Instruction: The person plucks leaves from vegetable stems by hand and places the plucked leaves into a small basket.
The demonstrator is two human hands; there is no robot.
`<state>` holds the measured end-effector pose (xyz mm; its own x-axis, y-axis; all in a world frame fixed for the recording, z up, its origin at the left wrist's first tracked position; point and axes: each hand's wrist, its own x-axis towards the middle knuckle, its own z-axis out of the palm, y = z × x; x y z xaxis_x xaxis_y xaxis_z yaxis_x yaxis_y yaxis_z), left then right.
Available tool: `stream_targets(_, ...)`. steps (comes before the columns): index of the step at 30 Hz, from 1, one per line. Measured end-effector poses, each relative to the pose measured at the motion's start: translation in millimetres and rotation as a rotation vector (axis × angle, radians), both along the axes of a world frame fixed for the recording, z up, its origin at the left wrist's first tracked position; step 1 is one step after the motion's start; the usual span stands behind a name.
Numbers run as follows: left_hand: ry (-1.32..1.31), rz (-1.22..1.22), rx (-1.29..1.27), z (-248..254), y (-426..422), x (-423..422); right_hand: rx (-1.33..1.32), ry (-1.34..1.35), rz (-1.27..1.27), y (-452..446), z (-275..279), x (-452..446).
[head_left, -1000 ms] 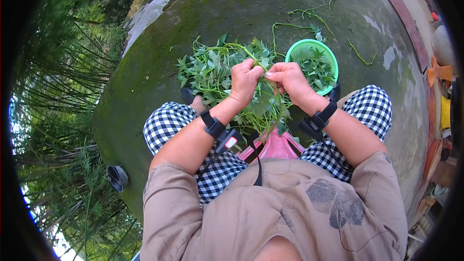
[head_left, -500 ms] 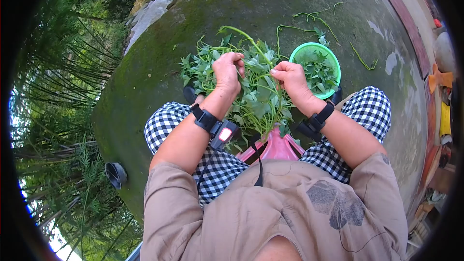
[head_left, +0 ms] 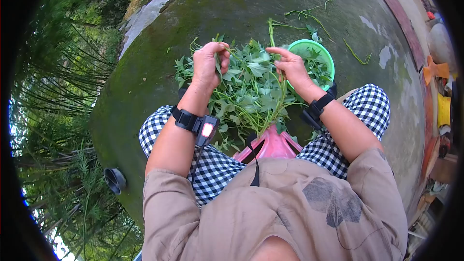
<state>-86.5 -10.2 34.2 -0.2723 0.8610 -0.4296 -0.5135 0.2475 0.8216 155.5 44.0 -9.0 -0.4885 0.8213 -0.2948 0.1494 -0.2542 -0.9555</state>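
A heap of green leafy vines [head_left: 249, 99] lies between my knees, over the front of a pink plastic stool [head_left: 275, 145]. At the heap's left side, my left hand [head_left: 208, 65] is closed with its fingers curled in, and a bit of leafy stem shows at the fingers. My right hand [head_left: 292, 70] is at the right side, index finger stretched out and the other fingers curled around a vine. A pale green piece of that vine [head_left: 271, 33] sticks up past the fingertips. Just behind this hand stands a bright green basket [head_left: 331, 63] with picked leaves [head_left: 316, 65] in it.
Loose stripped stems [head_left: 356, 53] lie on the mossy concrete ground [head_left: 145, 87], beyond and right of the basket. A dark pot [head_left: 115, 180] sits at the left edge by the plants. Pale stone slabs [head_left: 145, 19] lie at the far left; assorted items line the right edge.
My hands have moved apart, the left one going left. The long stem that arched above the heap between them now stands upright by my right hand. My right index finger has straightened.
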Motion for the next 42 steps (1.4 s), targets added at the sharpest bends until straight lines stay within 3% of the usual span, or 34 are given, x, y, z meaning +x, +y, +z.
stream_targets(7,0.115,-0.149,-0.049,-6.0,-3.5,26.3,0.022,-0.037,0.321,-7.7,5.2,-14.8)
stream_targets(17,0.059,-0.199,-0.088,-8.8,-3.0,31.6,-0.19,0.082,0.321,-16.5,8.3,-14.4)
stream_targets(20,0.016,-0.207,-0.081,-11.1,-2.5,29.2,-0.1,0.048,0.321,-15.8,1.4,-13.3)
stream_targets(23,0.354,-0.149,-0.037,-14.8,1.3,30.2,0.142,-0.153,0.387,-7.4,-9.4,-9.3)
stream_targets(26,1.016,-0.308,0.277,-13.0,-1.3,30.8,0.398,-0.499,0.412,-11.8,-2.2,-7.1)
stream_targets(28,1.355,-0.439,0.451,-19.7,-1.9,32.6,0.448,-0.536,0.447,-15.2,-1.1,-6.0)
stream_targets(32,1.555,-0.772,0.487,-35.3,-13.6,46.9,0.552,-0.585,0.49,-19.1,0.4,-4.9)
stream_targets(36,1.52,-0.821,0.465,-43.2,-18.0,48.9,0.644,-0.605,0.483,-17.4,-4.7,-2.9)
stream_targets(42,1.445,-0.702,0.43,-49.6,-23.0,57.6,0.638,-0.573,0.384,-21.0,0.8,-6.0)
